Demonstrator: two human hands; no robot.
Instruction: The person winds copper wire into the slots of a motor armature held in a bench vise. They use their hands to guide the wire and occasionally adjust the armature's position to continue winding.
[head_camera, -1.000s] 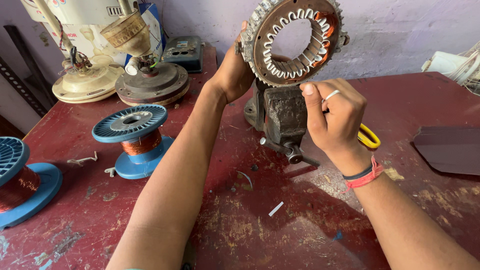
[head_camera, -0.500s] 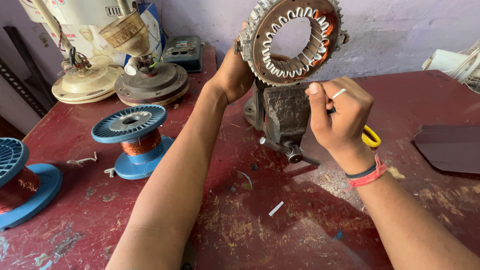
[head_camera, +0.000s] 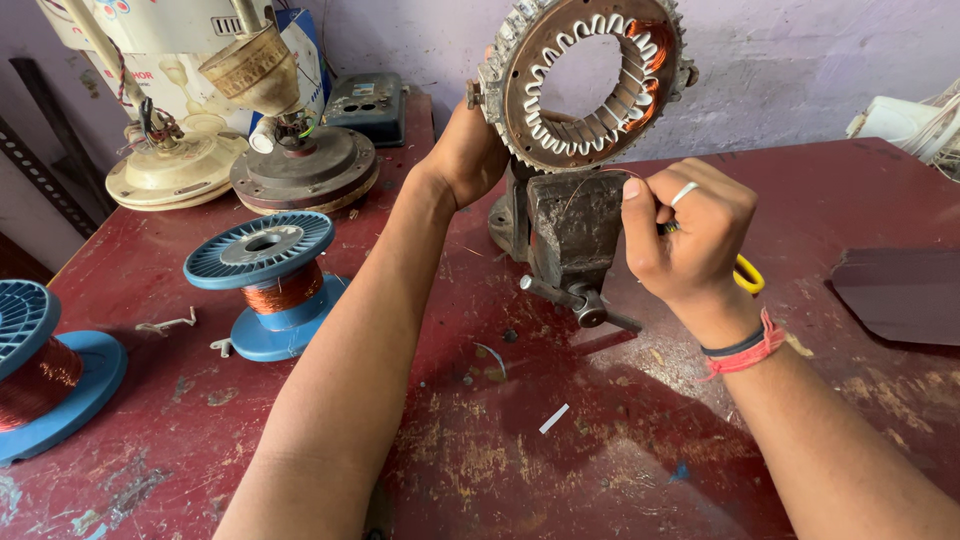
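Worn red surface (head_camera: 620, 450). Ring-shaped motor stator (head_camera: 585, 80) upright, clamped in grey bench vise (head_camera: 570, 240), copper windings filling right-side slots. Left hand (head_camera: 465, 155) grips stator's left rim. Blue spool (head_camera: 265, 280) holds copper wire. Right hand (head_camera: 690, 240) closed around yellow-handled tool (head_camera: 748, 275), beside vise.

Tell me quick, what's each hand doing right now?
Left hand: gripping the edge of the stator ring, which sits above the bench vise.
Right hand: closed, pinching a thin copper wire.
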